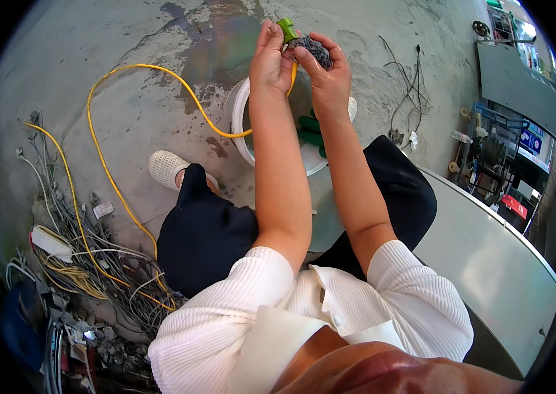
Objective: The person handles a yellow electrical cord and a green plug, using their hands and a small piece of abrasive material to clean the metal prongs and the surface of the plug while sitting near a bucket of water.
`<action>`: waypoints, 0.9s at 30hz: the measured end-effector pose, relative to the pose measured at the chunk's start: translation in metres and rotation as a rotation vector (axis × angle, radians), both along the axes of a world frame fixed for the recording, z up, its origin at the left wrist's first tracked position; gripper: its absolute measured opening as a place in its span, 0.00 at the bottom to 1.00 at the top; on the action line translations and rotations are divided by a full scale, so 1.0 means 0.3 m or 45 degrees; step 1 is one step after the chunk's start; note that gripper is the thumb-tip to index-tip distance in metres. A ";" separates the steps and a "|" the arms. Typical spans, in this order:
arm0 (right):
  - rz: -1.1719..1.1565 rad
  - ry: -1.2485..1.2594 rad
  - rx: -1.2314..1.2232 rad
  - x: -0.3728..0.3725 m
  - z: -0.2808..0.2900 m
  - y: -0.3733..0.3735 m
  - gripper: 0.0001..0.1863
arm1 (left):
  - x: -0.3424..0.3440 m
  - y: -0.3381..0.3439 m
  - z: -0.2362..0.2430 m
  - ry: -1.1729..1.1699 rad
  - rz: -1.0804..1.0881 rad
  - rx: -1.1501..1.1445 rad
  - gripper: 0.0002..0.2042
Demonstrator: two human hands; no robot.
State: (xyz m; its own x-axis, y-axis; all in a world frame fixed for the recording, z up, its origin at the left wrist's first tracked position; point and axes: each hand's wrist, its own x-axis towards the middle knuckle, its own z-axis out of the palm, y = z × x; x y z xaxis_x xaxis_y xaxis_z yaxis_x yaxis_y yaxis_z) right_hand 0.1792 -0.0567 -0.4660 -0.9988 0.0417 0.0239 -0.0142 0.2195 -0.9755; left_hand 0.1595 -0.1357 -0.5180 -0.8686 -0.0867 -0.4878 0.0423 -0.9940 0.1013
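Note:
My left hand (pixel 271 60) holds a small green plastic part (pixel 286 29) at the end of a yellow cable (pixel 140 69). My right hand (pixel 328 71) grips a dark grey scouring pad (pixel 313 49) pressed against that green part. Both hands are raised over a white bucket (pixel 238 115), which holds more green pieces (pixel 309 130). The yellow cable runs from my hands down and left across the concrete floor.
A tangle of grey, white and yellow wires (pixel 81 256) lies at the left. Loose black wires (pixel 409 92) lie at the upper right. A grey slab or tabletop (pixel 488 256) sits at my right. My white shoe (pixel 165 167) rests on the stained floor.

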 end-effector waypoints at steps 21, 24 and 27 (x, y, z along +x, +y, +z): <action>-0.063 0.118 0.463 -0.254 0.030 -0.043 0.09 | 0.012 -0.017 0.039 0.076 0.013 0.284 0.11; 0.087 0.127 0.336 -0.200 0.009 -0.050 0.11 | 0.001 -0.011 0.024 0.065 0.102 0.191 0.12; 0.068 0.271 0.604 -0.216 -0.018 -0.048 0.13 | -0.001 0.004 0.032 0.016 0.139 0.249 0.12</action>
